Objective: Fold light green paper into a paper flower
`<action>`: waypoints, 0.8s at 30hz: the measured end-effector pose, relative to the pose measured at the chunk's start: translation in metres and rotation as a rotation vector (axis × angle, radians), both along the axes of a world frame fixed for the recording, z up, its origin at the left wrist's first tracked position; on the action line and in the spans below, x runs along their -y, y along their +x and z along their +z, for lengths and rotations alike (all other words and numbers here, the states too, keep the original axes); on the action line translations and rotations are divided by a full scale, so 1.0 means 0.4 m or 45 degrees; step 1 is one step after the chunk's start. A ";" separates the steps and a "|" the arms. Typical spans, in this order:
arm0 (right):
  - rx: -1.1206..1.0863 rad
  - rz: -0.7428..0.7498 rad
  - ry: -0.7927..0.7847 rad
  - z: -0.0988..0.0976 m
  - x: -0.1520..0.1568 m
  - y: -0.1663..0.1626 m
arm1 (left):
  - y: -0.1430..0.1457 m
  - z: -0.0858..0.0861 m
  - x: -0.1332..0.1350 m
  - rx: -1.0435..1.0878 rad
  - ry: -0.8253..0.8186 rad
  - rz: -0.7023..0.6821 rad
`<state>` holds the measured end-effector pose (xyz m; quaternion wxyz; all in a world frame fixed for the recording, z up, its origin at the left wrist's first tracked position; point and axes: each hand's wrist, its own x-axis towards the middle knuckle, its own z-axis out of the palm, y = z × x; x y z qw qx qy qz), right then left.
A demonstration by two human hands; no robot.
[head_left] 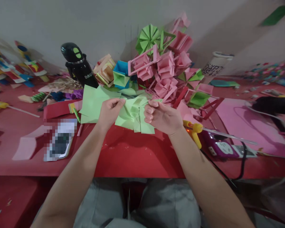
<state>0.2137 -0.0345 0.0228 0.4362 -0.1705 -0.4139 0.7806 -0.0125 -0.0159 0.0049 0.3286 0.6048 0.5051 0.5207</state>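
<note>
A light green folded paper piece (130, 110), creased and with several flaps, is between my hands above the red table. My left hand (111, 110) pinches its left edge between thumb and forefinger. At its right side, my right hand (163, 116) is closed, fingers curled inward against the paper; the exact grip is partly hidden behind the fingers. Flat sheets of light green paper (92, 101) lie behind my left hand. Beyond the hands is a heap of pink folded paper baskets (166, 65), with a green pleated paper rosette (149, 36) on top.
A yellow glue gun (193, 128) lies close to my right wrist, beside a purple power strip (219, 145). A phone (61, 141) rests left of my left forearm. A black bottle (77, 66) stands at the back, and a white cup (216, 66) stands back right.
</note>
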 end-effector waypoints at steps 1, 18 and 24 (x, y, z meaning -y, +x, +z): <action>-0.010 -0.048 -0.010 -0.001 -0.003 -0.004 | 0.001 -0.001 0.000 0.005 0.022 -0.025; 0.389 -0.173 0.011 -0.012 -0.005 -0.009 | 0.024 0.017 0.030 -0.109 -0.077 -0.448; 0.479 -0.168 0.047 -0.016 -0.005 -0.017 | 0.035 0.039 0.047 -0.109 -0.103 -0.446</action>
